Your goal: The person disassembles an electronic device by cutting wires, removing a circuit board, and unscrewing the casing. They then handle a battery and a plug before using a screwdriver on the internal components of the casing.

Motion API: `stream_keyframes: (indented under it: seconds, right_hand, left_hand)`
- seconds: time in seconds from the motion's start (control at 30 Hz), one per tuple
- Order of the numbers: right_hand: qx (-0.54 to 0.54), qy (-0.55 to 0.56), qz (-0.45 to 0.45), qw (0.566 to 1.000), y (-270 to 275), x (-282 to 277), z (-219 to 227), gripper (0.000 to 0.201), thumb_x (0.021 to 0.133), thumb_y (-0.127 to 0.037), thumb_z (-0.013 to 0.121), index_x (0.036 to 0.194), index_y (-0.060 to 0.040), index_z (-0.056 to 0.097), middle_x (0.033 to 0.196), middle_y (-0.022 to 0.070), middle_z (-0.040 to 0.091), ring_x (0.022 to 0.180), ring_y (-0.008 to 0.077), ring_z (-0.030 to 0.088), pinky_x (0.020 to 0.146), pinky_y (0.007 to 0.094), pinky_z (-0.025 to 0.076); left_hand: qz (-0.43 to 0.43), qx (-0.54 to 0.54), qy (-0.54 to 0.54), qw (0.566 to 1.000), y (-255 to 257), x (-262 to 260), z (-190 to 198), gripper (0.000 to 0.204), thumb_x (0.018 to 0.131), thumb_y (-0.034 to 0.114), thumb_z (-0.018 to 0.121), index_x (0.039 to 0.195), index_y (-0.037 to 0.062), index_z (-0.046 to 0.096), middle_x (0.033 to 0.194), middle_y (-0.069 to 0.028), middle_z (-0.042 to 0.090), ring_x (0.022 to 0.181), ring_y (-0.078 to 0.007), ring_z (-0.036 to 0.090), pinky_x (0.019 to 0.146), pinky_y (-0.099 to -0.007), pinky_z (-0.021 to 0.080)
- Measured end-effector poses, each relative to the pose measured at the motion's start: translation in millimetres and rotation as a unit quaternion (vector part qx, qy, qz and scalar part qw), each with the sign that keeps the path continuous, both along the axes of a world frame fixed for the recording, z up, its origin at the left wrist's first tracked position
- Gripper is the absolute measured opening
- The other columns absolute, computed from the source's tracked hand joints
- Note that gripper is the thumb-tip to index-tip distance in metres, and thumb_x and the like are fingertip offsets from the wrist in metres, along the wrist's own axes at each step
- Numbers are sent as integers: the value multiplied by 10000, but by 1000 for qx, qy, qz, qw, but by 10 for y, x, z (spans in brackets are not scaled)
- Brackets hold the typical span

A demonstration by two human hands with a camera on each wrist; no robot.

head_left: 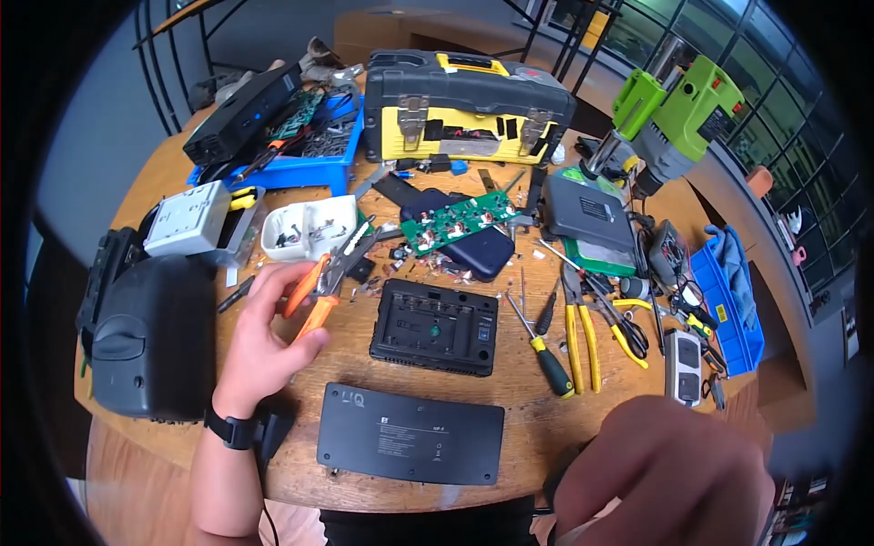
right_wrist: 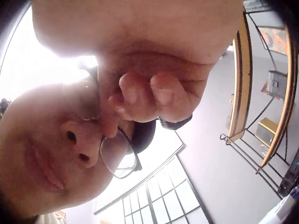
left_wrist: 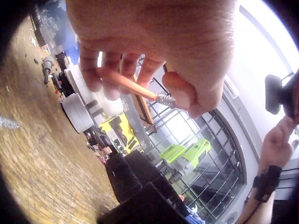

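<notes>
My left hand (head_left: pixel 259 350) is raised over the left side of the table, holding orange-handled pliers (head_left: pixel 316 318) between thumb and fingers. Their grey jaws point up and away. A coiled spring shows by an orange handle in the left wrist view. To the right of this hand lies a black device housing (head_left: pixel 401 350) with its inside facing up. Closer to me is a flat black cover (head_left: pixel 410 446) with printed text. My right hand (head_left: pixel 665 464), near my face, has most fingers curled; one finger touches the glasses (right_wrist: pixel 117 151) by the nose.
A green circuit board (head_left: pixel 446 232) lies behind the housing among scraps. Screwdriver (head_left: pixel 552 369), yellow-handled pliers (head_left: pixel 574 350) and scissors are at right. A white divided tray (head_left: pixel 309 218), blue bin (head_left: pixel 319 173), toolbox (head_left: pixel 455 82) and black case (head_left: pixel 150 337) also stand on the table.
</notes>
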State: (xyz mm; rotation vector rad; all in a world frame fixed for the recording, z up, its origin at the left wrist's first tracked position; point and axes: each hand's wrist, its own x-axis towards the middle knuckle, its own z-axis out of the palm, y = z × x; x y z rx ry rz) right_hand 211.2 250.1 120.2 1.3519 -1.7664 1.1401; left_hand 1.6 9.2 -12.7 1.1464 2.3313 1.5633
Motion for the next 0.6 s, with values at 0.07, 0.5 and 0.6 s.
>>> stream_keyframes:
  seconds: [0.07,0.5,0.6]
  right_hand:
    - [11,4,10,1000,-17,-4,-17,529,1074,-506,455,859,-103,721,744,16,527,578,166,489,542,346,407]
    - [6,30,52,998,91,-87,149,591,1091,-561,410,863,-119,730,776,9,518,601,163,496,556,353,418]
    - [-22,-2,37,999,175,-49,269,601,1093,-568,404,850,-119,722,780,8,517,598,163,491,559,353,416]
  left_hand:
    - [-3,5,5,1000,15,-7,0,626,763,112,767,1359,28,594,1271,-94,580,1080,-193,615,985,-317,513]
    - [1,-23,22,999,-27,-24,-2,632,749,152,787,1334,7,598,1288,-149,586,1197,-291,588,1067,-380,462]
    - [13,-38,87,995,-18,2,29,699,707,158,845,1345,18,597,1315,-174,582,1263,-339,574,1100,-413,459]
